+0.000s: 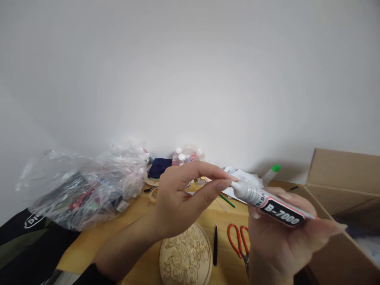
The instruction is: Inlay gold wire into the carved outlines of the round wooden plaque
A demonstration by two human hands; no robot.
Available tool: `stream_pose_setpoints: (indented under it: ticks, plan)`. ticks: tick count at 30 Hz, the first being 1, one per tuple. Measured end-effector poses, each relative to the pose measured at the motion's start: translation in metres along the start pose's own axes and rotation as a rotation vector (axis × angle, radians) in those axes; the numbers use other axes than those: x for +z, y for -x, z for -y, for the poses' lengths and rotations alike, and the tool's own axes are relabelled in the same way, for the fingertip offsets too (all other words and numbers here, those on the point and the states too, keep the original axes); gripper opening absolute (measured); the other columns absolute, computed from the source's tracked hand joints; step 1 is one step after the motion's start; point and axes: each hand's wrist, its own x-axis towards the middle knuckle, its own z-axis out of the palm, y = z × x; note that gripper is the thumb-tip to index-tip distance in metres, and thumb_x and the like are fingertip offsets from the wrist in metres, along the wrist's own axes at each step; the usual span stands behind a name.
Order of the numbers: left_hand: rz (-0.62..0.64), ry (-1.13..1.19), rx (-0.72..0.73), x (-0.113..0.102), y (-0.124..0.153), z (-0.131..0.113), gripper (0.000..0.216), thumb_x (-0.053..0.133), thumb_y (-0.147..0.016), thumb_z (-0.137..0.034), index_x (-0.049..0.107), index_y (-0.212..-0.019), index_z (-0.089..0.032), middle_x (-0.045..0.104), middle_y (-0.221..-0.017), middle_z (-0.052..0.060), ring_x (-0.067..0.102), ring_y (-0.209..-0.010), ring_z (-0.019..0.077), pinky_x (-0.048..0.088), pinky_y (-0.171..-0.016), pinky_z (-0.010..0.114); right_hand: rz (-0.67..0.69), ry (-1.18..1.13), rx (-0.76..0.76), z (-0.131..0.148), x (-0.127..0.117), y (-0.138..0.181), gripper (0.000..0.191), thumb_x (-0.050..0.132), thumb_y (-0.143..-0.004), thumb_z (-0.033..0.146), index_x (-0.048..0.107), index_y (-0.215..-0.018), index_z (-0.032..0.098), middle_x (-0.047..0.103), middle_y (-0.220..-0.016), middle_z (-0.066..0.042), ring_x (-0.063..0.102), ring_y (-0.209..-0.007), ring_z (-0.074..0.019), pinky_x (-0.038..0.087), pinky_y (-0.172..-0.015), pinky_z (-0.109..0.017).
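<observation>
My right hand is wrapped around a white glue tube marked B-7000, which is tilted with its nozzle end up and to the left. At that end my left hand pinches the small tip or cap with thumb and index finger; the tip itself is mostly hidden by the fingertips. Beneath the hands lies a round wooden board with a gold floral outline on its face. Between the board and a pair of red-handled scissors rests a slim black tool, perhaps tweezers.
A clear plastic bag full of things takes up the left of the table. An open cardboard box stands on the right. Toward the wall are a navy cloth item, white papers, a green-capped marker and a green stick.
</observation>
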Motion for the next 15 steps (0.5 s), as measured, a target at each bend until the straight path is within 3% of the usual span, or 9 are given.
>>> stream_pose_setpoints:
  ticks: [9,12,15]
  plan:
    - [-0.104,0.009,-0.036,0.010,0.004,-0.001,0.009,0.061,-0.090,-0.015,0.068,-0.088,-0.021,0.073,-0.082,-0.002,0.070,-0.074,0.0106,0.058,-0.070,0.022,-0.018,0.024,-0.013,-0.001,-0.003,0.003,0.032,0.062,-0.081,0.059,0.076,-0.081,0.030,0.064,-0.070,0.001,0.058,-0.054,-0.0115,0.048,-0.046,-0.026]
    - [-0.172,0.052,-0.046,0.016,0.004,-0.001,0.008,0.061,-0.090,-0.015,0.067,-0.087,-0.020,0.073,-0.081,-0.001,0.070,-0.072,0.0121,0.059,-0.068,0.024,0.013,0.038,-0.122,-0.005,-0.005,0.000,0.032,0.061,-0.082,0.057,0.076,-0.082,0.029,0.065,-0.070,0.001,0.059,-0.053,-0.0118,0.048,-0.045,-0.026]
    - [-0.210,0.010,0.040,0.021,0.004,-0.001,0.009,0.059,-0.091,-0.013,0.066,-0.090,-0.019,0.074,-0.084,-0.001,0.070,-0.074,0.0104,0.058,-0.068,0.021,0.044,0.046,-0.271,-0.009,-0.008,-0.003,0.038,0.057,-0.085,0.057,0.077,-0.084,0.025,0.068,-0.070,0.001,0.061,-0.052,-0.0128,0.048,-0.042,-0.026]
